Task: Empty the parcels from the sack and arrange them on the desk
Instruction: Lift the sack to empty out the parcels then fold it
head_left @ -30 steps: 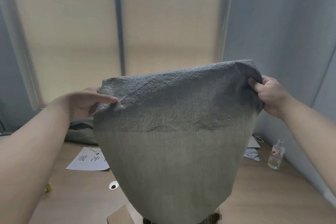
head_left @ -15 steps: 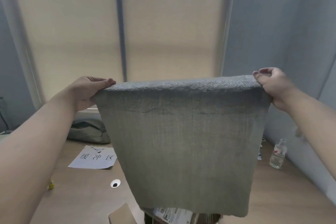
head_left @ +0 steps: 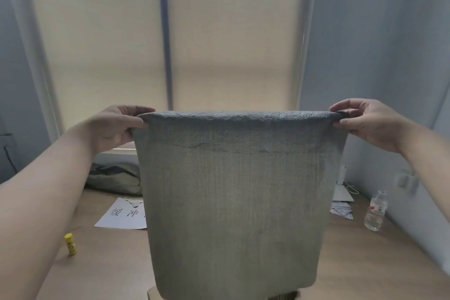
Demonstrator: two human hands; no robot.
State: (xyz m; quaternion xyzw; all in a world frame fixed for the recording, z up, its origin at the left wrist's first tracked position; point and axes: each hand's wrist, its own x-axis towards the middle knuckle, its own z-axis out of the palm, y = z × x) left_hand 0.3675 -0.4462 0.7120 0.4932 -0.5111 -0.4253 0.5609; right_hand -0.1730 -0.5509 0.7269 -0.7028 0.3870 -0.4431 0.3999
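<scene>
The sack (head_left: 233,202) was bunched into a dome a second ago and is now pulled flat, its top edge drawn straight between the two hands, which have moved wider apart. It hangs upside down in front of the person, above the desk (head_left: 109,263), its lower end near the bottom of the view. The left hand (head_left: 114,126) pinches the top left corner between thumb and fingers; the right hand (head_left: 365,122) pinches the top right corner the same way. A cardboard edge (head_left: 152,294) peeks out under the sack's lower left corner. On the desk to the left lie a printed sheet (head_left: 121,214), partly hidden behind the sack, and an upright yellow glue stick (head_left: 70,244). A slumped grey bag (head_left: 114,179) sits farther back. To the right stand a clear water bottle (head_left: 376,212) and some folded papers (head_left: 342,209). A drawn blind (head_left: 231,44) fills the window behind.
</scene>
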